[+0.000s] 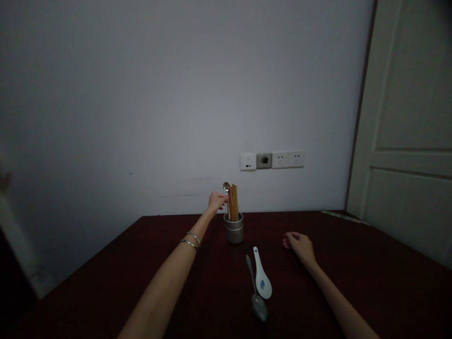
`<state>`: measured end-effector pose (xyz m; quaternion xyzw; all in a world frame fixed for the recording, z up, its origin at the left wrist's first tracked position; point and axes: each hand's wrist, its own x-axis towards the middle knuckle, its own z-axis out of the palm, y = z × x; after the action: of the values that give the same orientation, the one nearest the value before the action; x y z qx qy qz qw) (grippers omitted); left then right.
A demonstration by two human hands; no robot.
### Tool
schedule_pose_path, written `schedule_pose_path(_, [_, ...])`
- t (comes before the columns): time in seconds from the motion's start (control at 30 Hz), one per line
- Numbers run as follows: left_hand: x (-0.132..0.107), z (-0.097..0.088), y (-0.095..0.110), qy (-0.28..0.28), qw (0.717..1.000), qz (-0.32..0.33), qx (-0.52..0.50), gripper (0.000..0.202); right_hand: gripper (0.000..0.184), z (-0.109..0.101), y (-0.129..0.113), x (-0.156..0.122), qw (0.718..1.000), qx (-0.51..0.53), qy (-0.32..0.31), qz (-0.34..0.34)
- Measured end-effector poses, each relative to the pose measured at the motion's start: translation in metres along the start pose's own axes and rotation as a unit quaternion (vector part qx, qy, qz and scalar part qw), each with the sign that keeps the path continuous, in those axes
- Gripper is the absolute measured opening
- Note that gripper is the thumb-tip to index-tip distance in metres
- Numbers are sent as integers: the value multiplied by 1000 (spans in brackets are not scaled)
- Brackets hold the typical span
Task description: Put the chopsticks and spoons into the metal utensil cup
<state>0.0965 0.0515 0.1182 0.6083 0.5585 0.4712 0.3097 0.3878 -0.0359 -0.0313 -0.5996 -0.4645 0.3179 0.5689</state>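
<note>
My left hand [216, 201] reaches out over the dark red table [353, 273] and pinches a metal spoon [226, 188] that stands upright in a small metal holder [235, 229]. Several wooden chopsticks [234, 202] stand in the same holder. My right hand [300, 246] rests on the table to the right of the holder, fingers loosely curled, with nothing visible in it. A white ceramic spoon [262, 279] with a blue mark and a metal spoon [256, 295] lie side by side on the table in front of the holder.
A pale wall rises behind the table, with a row of wall sockets [271, 160] above the holder. A white door [409, 141] stands at the right. The room is dim.
</note>
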Motion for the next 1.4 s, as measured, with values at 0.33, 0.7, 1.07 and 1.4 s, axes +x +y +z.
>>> schedule_pose_path(0.33, [-6, 8, -30, -1, 1000, -1, 27, 20, 22, 0, -7, -6, 999, -38, 2, -18])
schedule_pose_path(0.7, [-9, 11, -45, 18, 998, 14, 64, 19, 22, 0, -7, -6, 998, -55, -7, -21])
schedule_pose_path(1.07, [-15, 15, -55, 28, 997, 32, 69, 16, 21, 1, -10, -7, 998, -57, -5, -25])
schedule_pose_path(1.4, [-15, 14, -60, 25, 994, 48, 98, 19, 20, 1, -13, -10, 998, -65, -8, -18])
